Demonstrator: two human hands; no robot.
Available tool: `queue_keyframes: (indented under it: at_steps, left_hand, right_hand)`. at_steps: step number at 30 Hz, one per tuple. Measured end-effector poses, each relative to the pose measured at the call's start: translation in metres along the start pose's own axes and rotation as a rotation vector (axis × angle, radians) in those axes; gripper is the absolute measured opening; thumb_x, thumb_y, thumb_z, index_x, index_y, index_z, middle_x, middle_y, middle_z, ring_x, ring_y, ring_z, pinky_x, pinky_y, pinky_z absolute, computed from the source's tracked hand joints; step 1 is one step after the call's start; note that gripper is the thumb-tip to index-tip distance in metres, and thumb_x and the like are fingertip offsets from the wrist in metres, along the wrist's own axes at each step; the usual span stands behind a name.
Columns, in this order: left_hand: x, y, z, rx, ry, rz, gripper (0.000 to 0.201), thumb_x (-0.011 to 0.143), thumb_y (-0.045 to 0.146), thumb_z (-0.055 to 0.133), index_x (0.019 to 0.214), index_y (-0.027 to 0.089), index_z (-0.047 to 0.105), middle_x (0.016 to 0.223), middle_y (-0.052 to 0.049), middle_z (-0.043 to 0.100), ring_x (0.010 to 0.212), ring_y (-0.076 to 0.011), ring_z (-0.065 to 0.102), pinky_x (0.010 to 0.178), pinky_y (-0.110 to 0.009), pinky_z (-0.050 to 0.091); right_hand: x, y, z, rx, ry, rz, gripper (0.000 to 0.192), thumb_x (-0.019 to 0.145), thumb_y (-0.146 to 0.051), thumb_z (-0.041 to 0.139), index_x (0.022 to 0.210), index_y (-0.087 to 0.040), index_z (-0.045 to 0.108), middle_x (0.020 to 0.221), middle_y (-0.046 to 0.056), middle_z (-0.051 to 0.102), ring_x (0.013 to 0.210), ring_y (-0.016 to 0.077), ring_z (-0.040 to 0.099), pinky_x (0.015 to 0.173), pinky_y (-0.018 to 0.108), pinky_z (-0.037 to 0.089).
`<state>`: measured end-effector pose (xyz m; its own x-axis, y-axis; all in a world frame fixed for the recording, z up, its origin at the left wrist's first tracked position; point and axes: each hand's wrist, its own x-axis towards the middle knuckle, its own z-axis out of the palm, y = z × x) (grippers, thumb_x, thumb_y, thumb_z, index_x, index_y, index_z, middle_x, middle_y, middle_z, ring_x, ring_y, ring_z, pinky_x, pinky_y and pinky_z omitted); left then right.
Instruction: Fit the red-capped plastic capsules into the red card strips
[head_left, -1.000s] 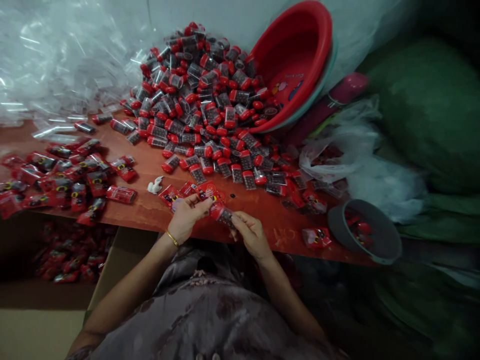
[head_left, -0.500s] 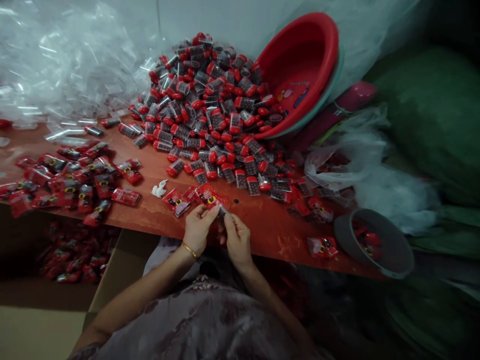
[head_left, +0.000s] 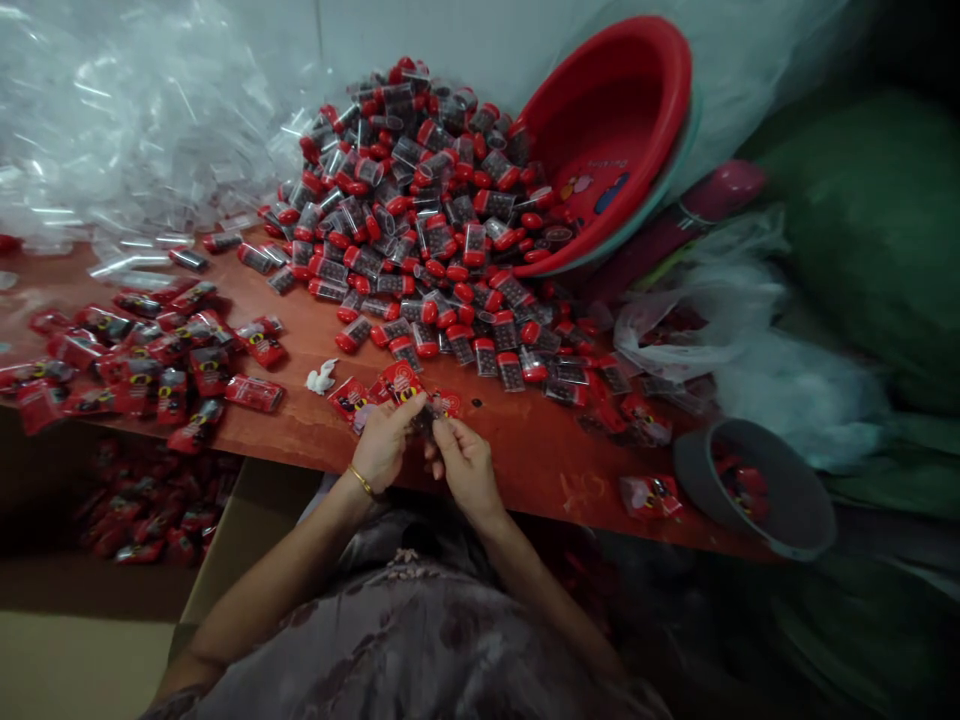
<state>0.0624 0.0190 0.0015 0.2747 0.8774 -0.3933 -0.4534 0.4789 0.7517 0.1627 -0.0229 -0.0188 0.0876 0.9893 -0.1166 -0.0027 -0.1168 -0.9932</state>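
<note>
head view, left hand: fingers pinched on a red printed sachet, held just above the near edge of the table; a thin bangle sits on the wrist.
head view, right hand: fingertips closed on a small dark piece between the two hands, touching the sachet's lower end; whether it is a vial cannot be told.
head view, heap: red-capped clear vials piled at the back of the table, spilling from a tilted red basin.
head view, finished lot: filled red sachets lie spread at the left; more lie in a cardboard box below the table edge.
head view, other items: loose clear wrappers at far left, a grey bowl with a few red pieces at right, a small white scrap near the left hand.
handling note: judged from the grip, the work goes best with the sachet mouth kept open by the left fingertips and the piece held in line with it, both hands close over the table so that a dropped piece lands there.
writing: the sachets carry a yellow and black mark, too small to read; the basin bears a small coloured print, illegible.
</note>
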Motion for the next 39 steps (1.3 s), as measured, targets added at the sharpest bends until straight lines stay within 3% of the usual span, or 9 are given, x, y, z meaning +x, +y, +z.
queue_keyframes:
  at_steps: [7, 12, 19, 23, 26, 29, 31, 34, 39]
  left_hand:
    - [-0.006, -0.016, 0.001, 0.021, 0.013, 0.029, 0.046, 0.060, 0.054, 0.074, 0.055, 0.016, 0.050, 0.041, 0.008, 0.041, 0.030, -0.0057, 0.039, 0.030, -0.020, 0.032]
    - [-0.012, -0.001, -0.008, 0.012, 0.011, 0.048, 0.041, 0.060, 0.049, 0.076, 0.058, 0.013, 0.057, 0.048, 0.003, 0.052, 0.041, -0.0065, 0.048, 0.039, -0.019, 0.040]
    - [-0.018, 0.005, -0.012, -0.103, 0.046, 0.028, 0.037, 0.055, 0.042, 0.082, 0.061, 0.014, 0.057, 0.053, 0.004, 0.055, 0.049, -0.0082, 0.052, 0.048, -0.021, 0.044]
    - [-0.016, 0.045, -0.053, -0.117, 0.221, 0.011, 0.027, 0.070, 0.040, 0.073, 0.075, 0.015, 0.064, 0.072, -0.003, 0.069, 0.076, -0.0149, 0.065, 0.070, -0.026, 0.051]
    - [-0.018, 0.092, -0.102, -0.242, 0.447, 0.234, 0.032, 0.092, 0.038, 0.044, 0.075, 0.019, 0.062, 0.077, 0.002, 0.071, 0.092, -0.0114, 0.063, 0.082, -0.023, 0.049]
    - [-0.019, 0.114, -0.130, -0.251, 0.576, 0.502, 0.049, 0.092, 0.056, 0.031, 0.077, 0.020, 0.061, 0.087, 0.004, 0.072, 0.107, -0.0141, 0.058, 0.088, -0.025, 0.048]
    - [-0.015, 0.104, -0.127, -0.090, 0.590, 0.554, 0.043, 0.085, 0.059, 0.043, 0.082, 0.021, 0.063, 0.092, 0.001, 0.071, 0.104, -0.0172, 0.060, 0.087, -0.030, 0.049]
    - [-0.005, 0.069, -0.103, 0.514, 0.601, 0.669, 0.032, 0.068, 0.046, 0.069, 0.088, 0.021, 0.067, 0.097, -0.005, 0.071, 0.102, -0.0242, 0.062, 0.093, -0.040, 0.046]
    - [0.004, 0.025, -0.066, 1.427, 0.352, 0.739, 0.025, 0.073, 0.039, 0.067, 0.092, 0.024, 0.071, 0.129, -0.011, 0.058, 0.133, -0.0372, 0.034, 0.109, -0.057, 0.018]
  right_hand:
    - [0.000, -0.003, 0.005, -0.024, 0.087, -0.024, 0.041, 0.086, -0.054, 0.045, 0.066, -0.019, 0.053, 0.056, -0.003, 0.054, 0.040, 0.0061, 0.044, 0.041, 0.019, 0.036]
    - [0.007, -0.001, -0.003, 0.044, -0.132, -0.003, 0.035, 0.082, -0.052, 0.053, 0.073, -0.019, 0.059, 0.063, -0.002, 0.062, 0.044, 0.0078, 0.053, 0.048, 0.021, 0.044]
    - [0.019, -0.005, 0.014, -0.148, -0.041, -0.112, 0.030, 0.081, -0.046, 0.054, 0.065, -0.020, 0.056, 0.057, -0.002, 0.061, 0.048, 0.0109, 0.054, 0.048, 0.023, 0.045]
    - [0.042, -0.009, -0.015, -0.629, 0.132, -0.290, 0.026, 0.086, -0.042, 0.050, 0.087, -0.020, 0.064, 0.080, 0.005, 0.069, 0.072, 0.0174, 0.060, 0.070, 0.030, 0.048]
    - [0.066, -0.004, -0.062, -1.076, 0.350, -0.331, 0.033, 0.085, -0.033, 0.052, 0.108, -0.011, 0.061, 0.110, 0.017, 0.065, 0.102, 0.0293, 0.054, 0.090, 0.043, 0.040]
    - [0.075, 0.013, -0.095, -1.311, 0.380, -0.290, 0.037, 0.083, -0.024, 0.051, 0.117, -0.010, 0.056, 0.124, 0.019, 0.059, 0.116, 0.0340, 0.045, 0.096, 0.053, 0.031]
    - [0.068, 0.026, -0.101, -1.374, 0.370, -0.307, 0.036, 0.084, -0.019, 0.047, 0.118, -0.012, 0.056, 0.124, 0.016, 0.060, 0.116, 0.0317, 0.045, 0.099, 0.055, 0.025]
    - [0.045, 0.042, -0.096, -1.380, 0.410, -0.360, 0.036, 0.085, -0.016, 0.043, 0.118, -0.013, 0.055, 0.121, 0.014, 0.062, 0.110, 0.0280, 0.050, 0.101, 0.053, 0.023]
    - [0.018, 0.053, -0.090, -1.329, 0.467, -0.402, 0.037, 0.087, -0.025, 0.043, 0.121, -0.014, 0.054, 0.120, 0.016, 0.062, 0.110, 0.0282, 0.051, 0.098, 0.049, 0.030]
